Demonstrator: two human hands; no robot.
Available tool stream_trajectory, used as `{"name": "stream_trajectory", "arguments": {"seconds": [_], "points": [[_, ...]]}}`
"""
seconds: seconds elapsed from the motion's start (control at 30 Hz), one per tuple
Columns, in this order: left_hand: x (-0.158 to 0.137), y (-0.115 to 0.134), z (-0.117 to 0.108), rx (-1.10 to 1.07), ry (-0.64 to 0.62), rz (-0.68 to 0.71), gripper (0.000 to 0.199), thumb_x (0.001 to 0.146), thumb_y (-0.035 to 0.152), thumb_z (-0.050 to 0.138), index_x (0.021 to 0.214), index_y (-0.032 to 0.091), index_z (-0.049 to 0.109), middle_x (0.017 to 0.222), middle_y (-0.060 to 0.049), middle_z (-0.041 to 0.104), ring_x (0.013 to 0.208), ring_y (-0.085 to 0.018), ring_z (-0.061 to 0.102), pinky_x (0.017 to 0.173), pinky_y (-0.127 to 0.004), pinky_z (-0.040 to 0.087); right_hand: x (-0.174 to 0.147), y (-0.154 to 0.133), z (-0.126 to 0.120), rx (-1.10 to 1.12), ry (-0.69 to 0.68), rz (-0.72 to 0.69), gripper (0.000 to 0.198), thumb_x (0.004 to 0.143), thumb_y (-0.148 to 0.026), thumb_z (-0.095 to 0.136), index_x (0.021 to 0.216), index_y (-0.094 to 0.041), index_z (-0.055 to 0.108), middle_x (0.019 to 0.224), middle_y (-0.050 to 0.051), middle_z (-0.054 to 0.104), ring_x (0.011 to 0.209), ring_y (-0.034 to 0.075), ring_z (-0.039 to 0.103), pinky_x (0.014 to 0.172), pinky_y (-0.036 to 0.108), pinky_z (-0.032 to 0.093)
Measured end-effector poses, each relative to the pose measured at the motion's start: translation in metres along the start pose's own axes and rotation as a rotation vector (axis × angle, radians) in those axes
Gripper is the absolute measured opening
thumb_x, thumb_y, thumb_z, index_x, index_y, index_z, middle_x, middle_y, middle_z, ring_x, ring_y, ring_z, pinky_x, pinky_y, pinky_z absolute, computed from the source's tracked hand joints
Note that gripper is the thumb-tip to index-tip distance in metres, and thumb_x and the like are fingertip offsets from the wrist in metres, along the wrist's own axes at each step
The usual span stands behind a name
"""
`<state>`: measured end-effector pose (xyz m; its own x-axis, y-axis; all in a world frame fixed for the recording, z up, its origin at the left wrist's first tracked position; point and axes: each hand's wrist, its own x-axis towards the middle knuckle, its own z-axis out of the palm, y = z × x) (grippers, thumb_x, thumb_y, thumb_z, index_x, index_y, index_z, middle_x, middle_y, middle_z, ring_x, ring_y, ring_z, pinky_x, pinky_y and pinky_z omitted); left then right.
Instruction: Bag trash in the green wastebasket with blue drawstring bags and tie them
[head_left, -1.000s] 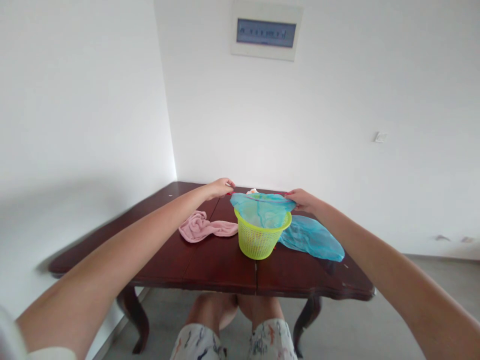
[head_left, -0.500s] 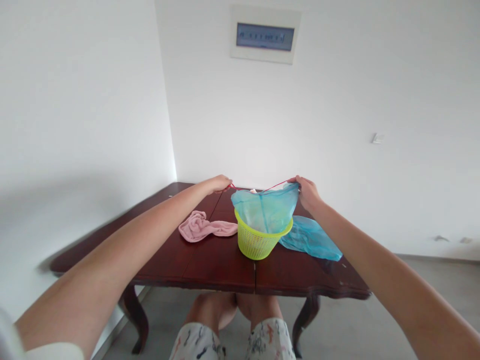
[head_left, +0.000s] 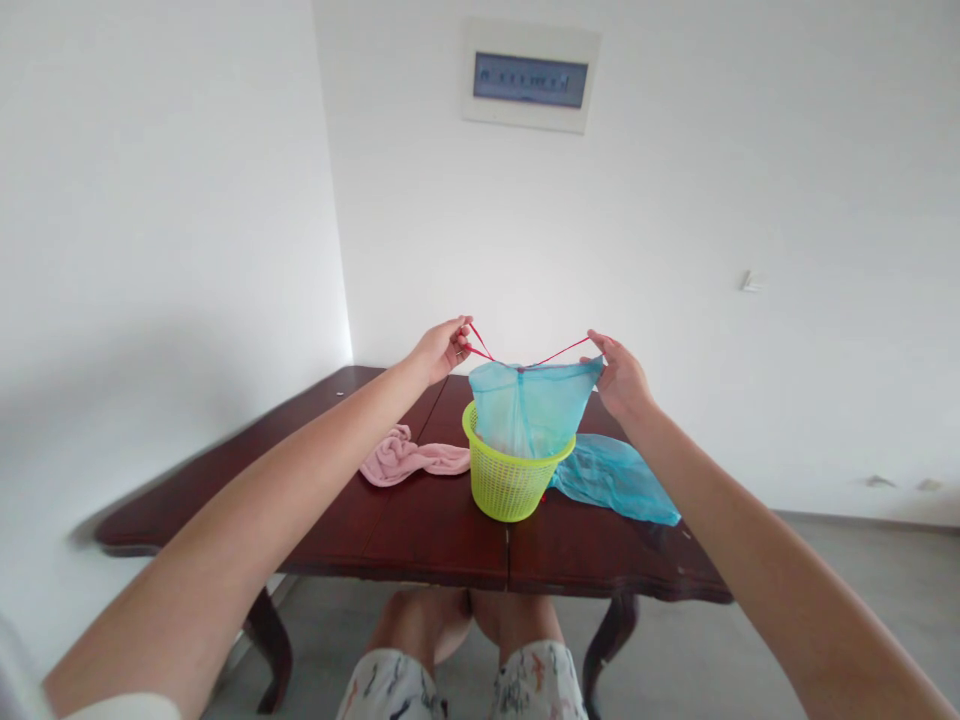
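A translucent blue drawstring bag (head_left: 525,405) rises out of a yellow-green plastic basket (head_left: 510,485), its lower part hidden inside. My left hand (head_left: 447,350) is closed on the red drawstring (head_left: 480,340), which is pulled taut to the left of the bag's mouth. On the other side my right hand (head_left: 619,375) grips the red string and stays close against the bag's top right corner. The bag's mouth looks gathered in the middle. What the bag contains cannot be made out.
A crumpled pink cloth (head_left: 409,458) lies left of the basket. Another blue mesh bag (head_left: 619,480) lies flat to the right. All rest on a dark red wooden table (head_left: 442,535) against a white wall, with an electrical panel (head_left: 531,80) above.
Both hands have risen, the left one more, and the drawstring is stretched higher. The bag's top has lifted and its mouth is drawn more together. The basket stands more upright.
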<state>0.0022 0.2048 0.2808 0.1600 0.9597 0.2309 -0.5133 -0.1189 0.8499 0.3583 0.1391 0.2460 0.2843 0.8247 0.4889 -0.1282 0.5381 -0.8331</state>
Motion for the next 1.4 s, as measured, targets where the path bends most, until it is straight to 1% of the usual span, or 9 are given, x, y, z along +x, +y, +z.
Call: {"name": "stream_trajectory", "arguments": {"seconds": [0.17, 0.3, 0.47, 0.63, 0.8, 0.87, 1.07, 1.27, 1.4], "points": [[-0.018, 0.008, 0.004, -0.077, -0.080, -0.014, 0.016, 0.113, 0.026, 0.079, 0.125, 0.017, 0.081, 0.086, 0.000, 0.073, 0.060, -0.008, 0.061, 0.068, -0.022, 0.062, -0.014, -0.011, 0.001, -0.031, -0.141, 0.064, 0.038, 0.095, -0.064, 0.076, 0.120, -0.035, 0.075, 0.166, 0.000, 0.076, 0.059, 0.011, 0.050, 0.106, 0.053, 0.072], [-0.029, 0.007, 0.018, 0.010, -0.191, 0.040, 0.022, 0.106, 0.027, 0.089, 0.124, 0.016, 0.085, 0.088, 0.001, 0.070, 0.065, -0.008, 0.059, 0.069, -0.021, 0.057, -0.031, -0.025, 0.019, 0.039, -0.226, 0.149, 0.049, 0.101, -0.063, 0.074, 0.147, -0.044, 0.070, 0.159, -0.002, 0.081, 0.050, 0.009, 0.031, 0.083, 0.043, 0.074], [-0.043, 0.002, 0.043, 0.385, -0.216, 0.380, 0.024, 0.105, 0.035, 0.089, 0.127, 0.024, 0.088, 0.130, -0.008, 0.080, 0.111, -0.021, 0.072, 0.096, -0.031, 0.060, -0.041, -0.037, 0.043, -0.103, -0.253, -0.054, 0.075, 0.102, -0.056, 0.081, 0.172, -0.047, 0.057, 0.148, 0.002, 0.083, 0.056, 0.012, 0.050, 0.060, 0.035, 0.068], [-0.055, -0.006, 0.066, 0.618, -0.242, 0.718, 0.052, 0.099, 0.035, 0.094, 0.148, 0.031, 0.077, 0.170, -0.013, 0.063, 0.154, -0.037, 0.060, 0.118, -0.047, 0.058, -0.047, -0.040, 0.061, -0.425, -0.246, -0.447, 0.068, 0.104, -0.040, 0.081, 0.170, -0.039, 0.066, 0.147, 0.010, 0.072, 0.107, 0.026, 0.075, 0.082, 0.041, 0.074], [-0.056, -0.013, 0.078, 0.482, -0.539, 0.560, 0.109, 0.095, 0.049, 0.101, 0.182, 0.032, 0.036, 0.137, -0.014, 0.075, 0.099, -0.024, 0.076, 0.084, -0.038, 0.063, -0.053, -0.057, 0.070, -0.670, -0.416, -0.802, 0.086, 0.102, -0.017, 0.071, 0.182, -0.040, 0.052, 0.161, 0.015, 0.062, 0.141, 0.036, 0.068, 0.114, 0.061, 0.069], [-0.056, -0.017, 0.081, 0.523, -0.563, 0.550, 0.115, 0.089, 0.050, 0.106, 0.179, 0.028, 0.038, 0.132, -0.012, 0.075, 0.082, -0.017, 0.069, 0.071, -0.032, 0.056, -0.052, -0.066, 0.072, -0.713, -0.549, -0.871, 0.090, 0.095, -0.009, 0.066, 0.180, -0.037, 0.054, 0.161, 0.016, 0.062, 0.150, 0.038, 0.064, 0.123, 0.065, 0.064], [-0.053, -0.015, 0.086, 0.613, -0.466, 0.589, 0.037, 0.107, 0.051, 0.084, 0.124, 0.019, 0.073, 0.097, -0.001, 0.069, 0.072, -0.013, 0.055, 0.065, -0.027, 0.044, -0.054, -0.081, 0.074, -0.633, -0.680, -0.833, 0.078, 0.086, -0.008, 0.061, 0.157, -0.037, 0.073, 0.154, 0.011, 0.065, 0.148, 0.034, 0.066, 0.122, 0.058, 0.063], [-0.055, 0.000, 0.088, 0.645, -0.443, 0.598, 0.038, 0.113, 0.054, 0.071, 0.106, 0.018, 0.078, 0.079, 0.003, 0.057, 0.068, -0.014, 0.050, 0.063, -0.028, 0.038, -0.066, -0.052, 0.089, -0.465, -0.344, -0.620, 0.049, 0.099, -0.030, 0.077, 0.146, -0.034, 0.062, 0.153, 0.012, 0.066, 0.139, 0.032, 0.072, 0.113, 0.055, 0.066], [-0.067, 0.004, 0.092, 0.590, -0.575, 0.602, 0.038, 0.117, 0.053, 0.067, 0.108, 0.018, 0.079, 0.080, 0.000, 0.061, 0.069, -0.014, 0.055, 0.065, -0.028, 0.043, -0.065, -0.025, 0.104, -0.344, -0.466, -0.402, 0.048, 0.104, -0.060, 0.082, 0.135, -0.029, 0.064, 0.135, 0.012, 0.079, 0.130, 0.031, 0.077, 0.114, 0.053, 0.064]]}}
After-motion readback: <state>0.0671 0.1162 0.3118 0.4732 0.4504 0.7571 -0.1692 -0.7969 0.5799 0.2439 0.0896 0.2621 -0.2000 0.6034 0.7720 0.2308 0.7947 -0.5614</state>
